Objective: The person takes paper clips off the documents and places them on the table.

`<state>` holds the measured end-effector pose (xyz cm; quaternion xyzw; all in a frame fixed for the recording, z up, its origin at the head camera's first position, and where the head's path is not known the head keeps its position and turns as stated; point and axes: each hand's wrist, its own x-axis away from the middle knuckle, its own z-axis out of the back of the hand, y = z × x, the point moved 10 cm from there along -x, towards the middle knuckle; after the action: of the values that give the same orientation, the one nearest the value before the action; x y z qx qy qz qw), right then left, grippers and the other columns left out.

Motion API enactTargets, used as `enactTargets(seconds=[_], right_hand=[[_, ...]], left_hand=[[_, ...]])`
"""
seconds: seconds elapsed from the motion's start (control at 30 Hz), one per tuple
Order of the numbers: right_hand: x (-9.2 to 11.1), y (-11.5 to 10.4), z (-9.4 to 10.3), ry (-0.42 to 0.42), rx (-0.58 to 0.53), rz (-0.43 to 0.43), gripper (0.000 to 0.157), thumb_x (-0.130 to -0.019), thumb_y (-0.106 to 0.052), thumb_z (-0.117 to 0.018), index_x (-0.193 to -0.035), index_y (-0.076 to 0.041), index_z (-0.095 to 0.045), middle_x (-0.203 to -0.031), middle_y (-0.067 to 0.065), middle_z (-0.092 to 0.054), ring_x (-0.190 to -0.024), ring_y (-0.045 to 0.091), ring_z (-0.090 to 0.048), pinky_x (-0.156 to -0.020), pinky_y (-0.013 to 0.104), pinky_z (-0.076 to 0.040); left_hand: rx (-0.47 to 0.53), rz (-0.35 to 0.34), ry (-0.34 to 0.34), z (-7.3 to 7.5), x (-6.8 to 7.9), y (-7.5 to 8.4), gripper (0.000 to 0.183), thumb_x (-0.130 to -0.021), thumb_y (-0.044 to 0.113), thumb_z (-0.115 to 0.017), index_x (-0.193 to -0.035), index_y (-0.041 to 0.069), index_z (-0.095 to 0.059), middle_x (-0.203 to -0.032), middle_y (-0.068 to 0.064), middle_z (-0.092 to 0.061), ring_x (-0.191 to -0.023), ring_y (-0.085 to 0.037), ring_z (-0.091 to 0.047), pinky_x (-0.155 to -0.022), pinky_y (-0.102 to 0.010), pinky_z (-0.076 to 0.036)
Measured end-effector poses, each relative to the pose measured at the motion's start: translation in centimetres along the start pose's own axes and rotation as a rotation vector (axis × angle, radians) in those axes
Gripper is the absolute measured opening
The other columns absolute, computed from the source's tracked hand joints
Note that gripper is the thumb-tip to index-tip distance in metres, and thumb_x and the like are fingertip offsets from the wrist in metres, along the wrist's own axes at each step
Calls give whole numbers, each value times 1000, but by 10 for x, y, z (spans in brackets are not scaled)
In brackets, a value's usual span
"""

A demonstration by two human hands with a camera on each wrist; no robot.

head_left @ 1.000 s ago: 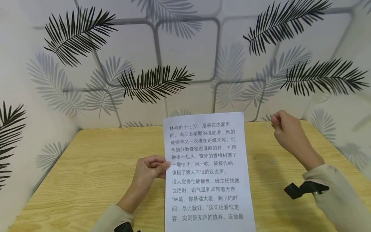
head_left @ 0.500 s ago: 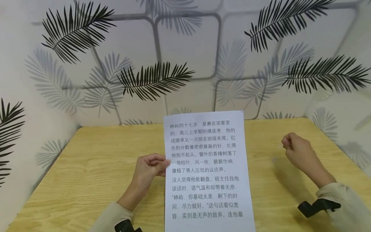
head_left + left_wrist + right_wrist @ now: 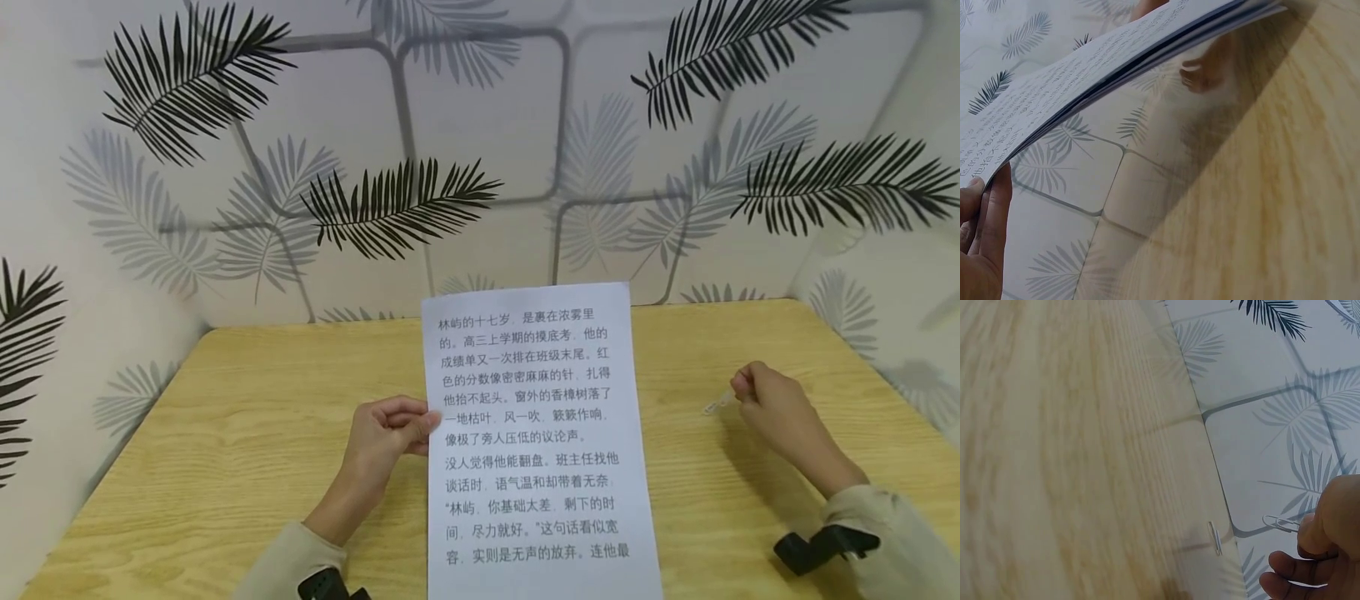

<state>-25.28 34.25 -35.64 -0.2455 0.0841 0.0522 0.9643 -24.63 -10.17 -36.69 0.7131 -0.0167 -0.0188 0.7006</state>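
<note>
Leaf-patterned wallpaper [image 3: 480, 125] backs a wood-grained surface [image 3: 240, 467]. Left hand [image 3: 381, 433] pinches the left edge of printed sheets [image 3: 536, 450]; beyond their right edge, the right hand [image 3: 772, 412] pinches a paper clip [image 3: 1282, 522] near a second clip [image 3: 1215, 538].

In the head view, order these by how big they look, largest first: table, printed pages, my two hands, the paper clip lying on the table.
1. Table
2. Printed pages
3. Left hand and right hand: too alike to rank
4. Paper clip on the table
</note>
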Motion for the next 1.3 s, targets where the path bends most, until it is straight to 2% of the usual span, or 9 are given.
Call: enactTargets(seconds=[0.17,0.37,0.57,0.77,1.0,1.3], right_hand=[[0,2,-1,17,17,15,19,-99,-2,-46,-101,17,-50,-84,25,-58,-66,24,-50,-53,32,-46],[0,2,1,57,34,37,12,-95,3,-49,-95,15,-51,-80,23,-57,-65,23,-48,-50,29,-42],[1,0,2,72,45,37,13,-97,1,-49,-93,14,-52,-76,19,-56,-63,22,-48,-49,28,-40],[1,2,1,57,42,15,14,-97,0,-49,-94,13,-52,-78,21,-57,-65,24,-50,-51,32,-43],[2,5,-3,23,33,-10,15,-96,0,-47,-95,14,-52,-80,22,-57,-67,24,-50,-52,31,-43],[2,12,-8,13,22,-31,16,-98,-2,-45,-92,11,-53,-78,17,-55,-68,24,-50,-54,31,-41]], left_hand=[[7,4,1,0,0,1,13,-83,-7,-69,-93,-15,-65,-76,-13,-71,-64,-17,-68,-59,-28,-60],[15,8,4,0,0,2,12,-83,-8,-69,-93,-15,-65,-76,-13,-71,-63,-17,-68,-59,-28,-60],[10,11,4,1,0,2,12,-83,-8,-69,-93,-15,-65,-76,-13,-71,-63,-17,-67,-59,-28,-60],[9,11,1,0,1,2,12,-84,-7,-69,-93,-14,-65,-77,-14,-71,-64,-18,-68,-59,-28,-60],[8,10,-7,-1,1,2,12,-83,-7,-69,-93,-14,-65,-78,-15,-72,-63,-18,-68,-59,-29,-60],[17,6,-3,0,0,2,12,-83,-8,-69,-92,-15,-65,-76,-13,-71,-61,-16,-66,-58,-28,-60]])
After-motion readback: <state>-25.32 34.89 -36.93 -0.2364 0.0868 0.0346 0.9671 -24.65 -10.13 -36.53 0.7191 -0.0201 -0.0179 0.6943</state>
